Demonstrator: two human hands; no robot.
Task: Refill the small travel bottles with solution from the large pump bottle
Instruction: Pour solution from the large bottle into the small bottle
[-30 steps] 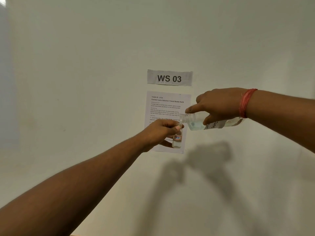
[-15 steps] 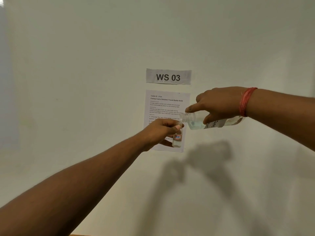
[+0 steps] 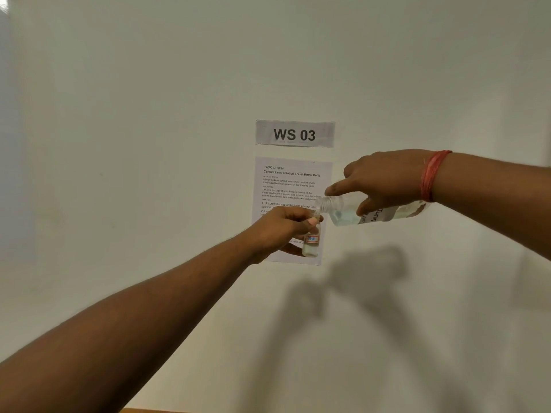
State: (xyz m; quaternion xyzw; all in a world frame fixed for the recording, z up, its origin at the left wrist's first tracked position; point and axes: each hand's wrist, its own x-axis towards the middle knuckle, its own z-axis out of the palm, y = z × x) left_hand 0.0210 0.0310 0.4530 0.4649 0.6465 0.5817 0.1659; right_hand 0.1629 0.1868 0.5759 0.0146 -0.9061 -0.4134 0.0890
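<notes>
Head view: left hand point(image 3: 283, 228) grips the small travel bottle point(image 3: 311, 241) upright, fingers curled round its upper part, so the mouth faces up to receive liquid. Right hand point(image 3: 384, 181) grips the large bottle point(image 3: 372, 211) tipped nearly level, fingers wrapped over the body, index finger extended along the neck, probably to steady the pour. Large bottle's open neck sits just above the travel bottle's mouth. Both are held in air near the instruction sheet point(image 3: 290, 180) on the far wall. Some liquid shows in the travel bottle's bottom; the stream itself cannot be made out.

soft light, blurred arm shadows point(image 3: 366, 281)
</notes>
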